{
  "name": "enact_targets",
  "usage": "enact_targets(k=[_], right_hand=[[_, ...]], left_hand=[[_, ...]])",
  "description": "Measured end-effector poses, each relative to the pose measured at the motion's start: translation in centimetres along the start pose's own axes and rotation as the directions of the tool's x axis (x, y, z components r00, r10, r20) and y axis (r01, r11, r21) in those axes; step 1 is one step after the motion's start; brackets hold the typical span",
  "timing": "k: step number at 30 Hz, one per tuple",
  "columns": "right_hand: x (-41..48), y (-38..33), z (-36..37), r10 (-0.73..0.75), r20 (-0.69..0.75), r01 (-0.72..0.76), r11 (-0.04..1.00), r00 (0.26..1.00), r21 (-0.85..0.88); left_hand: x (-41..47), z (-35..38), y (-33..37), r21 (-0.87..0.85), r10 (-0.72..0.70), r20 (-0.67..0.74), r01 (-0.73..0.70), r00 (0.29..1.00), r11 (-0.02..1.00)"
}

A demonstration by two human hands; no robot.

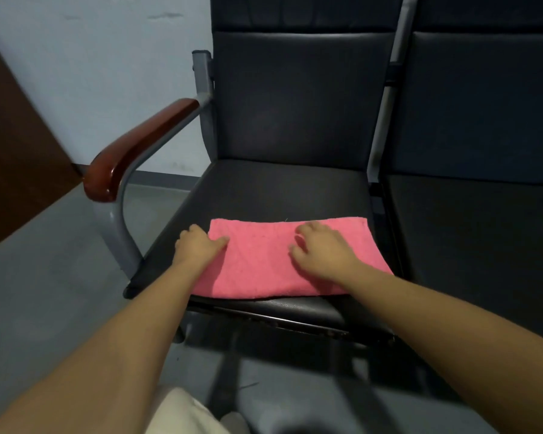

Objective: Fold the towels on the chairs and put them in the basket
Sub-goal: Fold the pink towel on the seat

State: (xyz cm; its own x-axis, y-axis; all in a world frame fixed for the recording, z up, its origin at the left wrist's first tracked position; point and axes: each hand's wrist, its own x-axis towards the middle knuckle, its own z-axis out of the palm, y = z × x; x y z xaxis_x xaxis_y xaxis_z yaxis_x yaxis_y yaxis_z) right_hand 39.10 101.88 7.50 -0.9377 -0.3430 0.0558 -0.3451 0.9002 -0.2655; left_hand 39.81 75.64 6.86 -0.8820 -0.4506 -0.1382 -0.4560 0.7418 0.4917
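On the front of the black chair seat (279, 189) lies a pink towel (264, 264), seemingly folded into a strip. Left hand (198, 245) pinches its left edge; right hand (323, 249) rests flat on it. More folding likely remains; no basket shows.

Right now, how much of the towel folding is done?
Done: the pink towel lies flat as a folded-looking band on the black chair seat. In hand: the left hand is at its left edge, the right hand rests on top. Left: more folding, then the basket, not in view.
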Motion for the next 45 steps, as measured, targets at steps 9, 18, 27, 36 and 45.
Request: enact_targets(k=[9,18,27,36,45], right_hand=[[-3.2,-1.9,3.6,0.012,0.161,0.003,0.996,0.987,-0.091],[-3.3,-3.0,3.3,0.038,0.181,-0.043,0.999,0.983,0.021],[-1.4,-3.3,-0.9,0.322,0.387,-0.403,-0.017,0.864,0.915],[-1.5,-2.3,-0.2,0.383,0.183,-0.4,0.624,0.905,0.672],[-3.4,-0.5,1.0,0.084,-0.025,-0.082,0.992,0.996,0.092]], left_hand=[[-2.0,-1.1,-0.1,0.049,-0.013,0.215,0.003,0.977,0.999],[-4.1,-3.1,1.5,-0.011,0.235,0.049,-0.235,0.971,0.972],[-7.9,-3.1,8.3,-0.516,0.504,0.153,-0.366,0.85,0.774],[-5.3,-0.3,5.4,-0.1,0.314,0.134,-0.303,0.94,0.948],[-4.7,1.6,5.5,-0.085,0.15,0.256,-0.132,0.955,0.988]])
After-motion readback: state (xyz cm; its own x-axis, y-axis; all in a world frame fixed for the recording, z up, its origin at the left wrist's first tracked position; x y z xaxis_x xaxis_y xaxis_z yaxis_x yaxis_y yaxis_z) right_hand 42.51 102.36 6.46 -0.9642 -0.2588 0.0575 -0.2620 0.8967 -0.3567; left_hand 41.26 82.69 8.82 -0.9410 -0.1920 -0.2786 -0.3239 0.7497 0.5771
